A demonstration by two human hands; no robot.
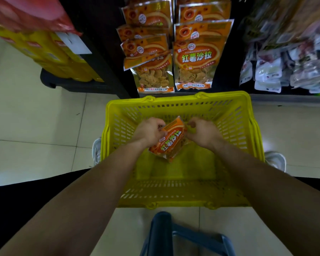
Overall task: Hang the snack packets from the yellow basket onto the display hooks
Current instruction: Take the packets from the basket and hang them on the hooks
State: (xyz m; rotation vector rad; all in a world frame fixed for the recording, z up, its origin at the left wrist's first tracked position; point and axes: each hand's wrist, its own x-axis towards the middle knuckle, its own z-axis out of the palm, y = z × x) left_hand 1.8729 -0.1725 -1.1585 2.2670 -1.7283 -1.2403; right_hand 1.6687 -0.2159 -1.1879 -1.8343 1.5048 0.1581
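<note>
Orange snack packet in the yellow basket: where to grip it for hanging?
Probably the flat upper end of the snack packet, pinched at both side edges from above, as the left hand and right hand do. It stands tilted, top end up, in the yellow basket.

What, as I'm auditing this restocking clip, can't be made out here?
Head view:
- Display hooks: hidden behind hanging packets.
- Hang hole of held packet: not visible; left hand and right hand cover its top corners.
- White packs, right shelf: blurred.
- Red bag: cut off top-left.
</note>
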